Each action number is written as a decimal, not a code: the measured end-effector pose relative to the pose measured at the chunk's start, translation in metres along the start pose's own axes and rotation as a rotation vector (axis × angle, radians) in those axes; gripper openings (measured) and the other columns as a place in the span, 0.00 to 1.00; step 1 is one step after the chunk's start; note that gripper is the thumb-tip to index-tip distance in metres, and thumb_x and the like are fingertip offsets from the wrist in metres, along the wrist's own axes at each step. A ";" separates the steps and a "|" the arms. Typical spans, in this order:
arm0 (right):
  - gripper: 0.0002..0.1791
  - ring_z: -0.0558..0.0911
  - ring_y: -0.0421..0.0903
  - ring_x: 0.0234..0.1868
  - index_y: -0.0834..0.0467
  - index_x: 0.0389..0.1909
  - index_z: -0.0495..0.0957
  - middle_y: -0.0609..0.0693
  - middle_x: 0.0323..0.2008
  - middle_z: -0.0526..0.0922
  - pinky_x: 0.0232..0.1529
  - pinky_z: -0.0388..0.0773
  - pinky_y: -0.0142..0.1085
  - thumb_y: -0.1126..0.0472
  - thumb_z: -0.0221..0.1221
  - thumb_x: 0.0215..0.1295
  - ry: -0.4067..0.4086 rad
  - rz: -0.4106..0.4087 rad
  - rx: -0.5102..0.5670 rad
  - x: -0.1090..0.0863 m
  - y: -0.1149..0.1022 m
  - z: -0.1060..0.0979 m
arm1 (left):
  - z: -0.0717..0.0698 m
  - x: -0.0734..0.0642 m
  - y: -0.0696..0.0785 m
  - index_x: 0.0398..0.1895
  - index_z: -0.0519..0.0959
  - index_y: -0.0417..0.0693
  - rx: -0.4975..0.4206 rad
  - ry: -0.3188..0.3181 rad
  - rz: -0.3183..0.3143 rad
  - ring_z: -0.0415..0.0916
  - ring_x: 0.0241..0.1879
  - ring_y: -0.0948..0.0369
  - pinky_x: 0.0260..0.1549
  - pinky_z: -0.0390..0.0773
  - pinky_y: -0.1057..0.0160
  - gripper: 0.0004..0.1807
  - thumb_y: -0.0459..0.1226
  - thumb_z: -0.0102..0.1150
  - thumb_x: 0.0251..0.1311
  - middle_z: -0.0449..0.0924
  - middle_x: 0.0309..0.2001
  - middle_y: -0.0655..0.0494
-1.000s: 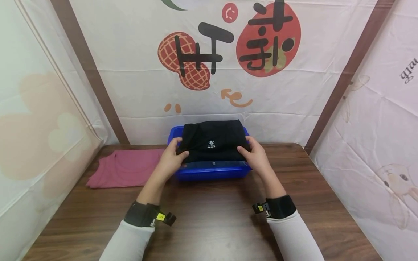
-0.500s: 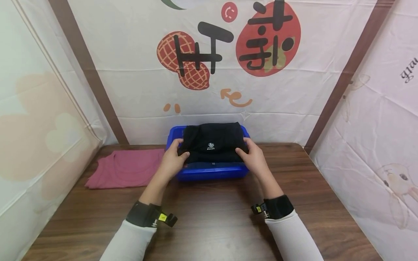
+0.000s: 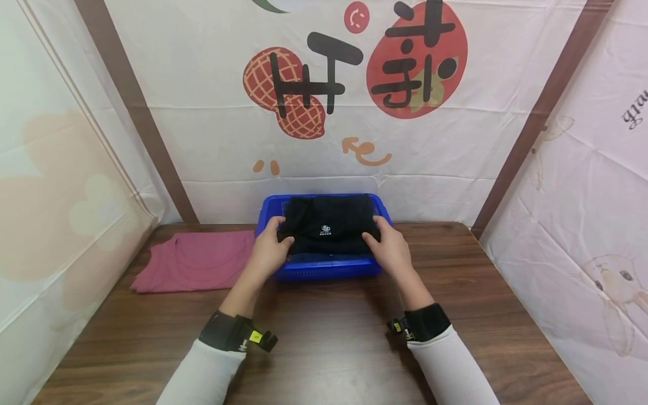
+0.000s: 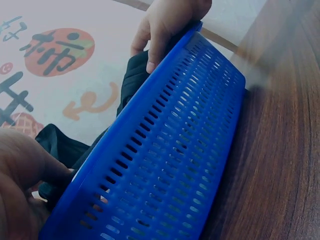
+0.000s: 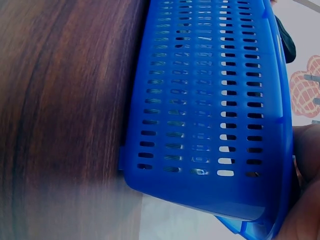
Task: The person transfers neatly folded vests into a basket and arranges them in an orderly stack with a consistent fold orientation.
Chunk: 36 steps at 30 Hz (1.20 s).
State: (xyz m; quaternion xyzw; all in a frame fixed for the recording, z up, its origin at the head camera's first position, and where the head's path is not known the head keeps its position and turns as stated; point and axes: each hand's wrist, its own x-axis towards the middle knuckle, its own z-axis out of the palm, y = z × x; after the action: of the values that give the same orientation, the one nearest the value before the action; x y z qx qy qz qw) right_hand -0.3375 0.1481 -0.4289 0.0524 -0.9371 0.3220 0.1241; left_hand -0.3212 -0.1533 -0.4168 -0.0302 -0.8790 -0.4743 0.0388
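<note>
A folded black garment (image 3: 331, 216) with a small white print lies level over the blue plastic basket (image 3: 329, 270), partly inside its rim. My left hand (image 3: 269, 247) pinches the garment's left edge, thumb on top. Its right edge is gripped by my right hand (image 3: 392, 244) in the same way. The left wrist view shows the slotted basket wall (image 4: 170, 135) with black cloth (image 4: 62, 147) above the rim. In the right wrist view the basket (image 5: 200, 100) hides most of the garment, and only part of the right hand (image 5: 305, 175) shows.
A folded pink top (image 3: 202, 260) lies on the wooden table (image 3: 324, 337) left of the basket. Printed fabric walls (image 3: 324, 152) stand close behind the basket and at both sides. Dark fabric or film shows under the garment at the basket's front.
Both hands have lowered the black garment a little, down into the basket, and come slightly closer together. More of the basket's back rim shows now. The pink top stays put.
</note>
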 end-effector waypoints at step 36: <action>0.32 0.80 0.58 0.63 0.53 0.71 0.71 0.56 0.66 0.79 0.60 0.77 0.56 0.45 0.62 0.71 0.052 -0.135 -0.116 0.003 0.003 0.008 | 0.007 -0.004 0.002 0.73 0.65 0.52 0.137 0.083 0.027 0.76 0.53 0.45 0.57 0.75 0.40 0.27 0.39 0.57 0.73 0.73 0.68 0.37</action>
State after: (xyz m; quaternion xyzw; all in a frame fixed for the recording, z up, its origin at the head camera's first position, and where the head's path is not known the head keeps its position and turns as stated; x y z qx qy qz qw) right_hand -0.3422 0.1449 -0.4361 0.1001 -0.9449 0.2595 0.1726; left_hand -0.3171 -0.1467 -0.4197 -0.0197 -0.9065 -0.4134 0.0835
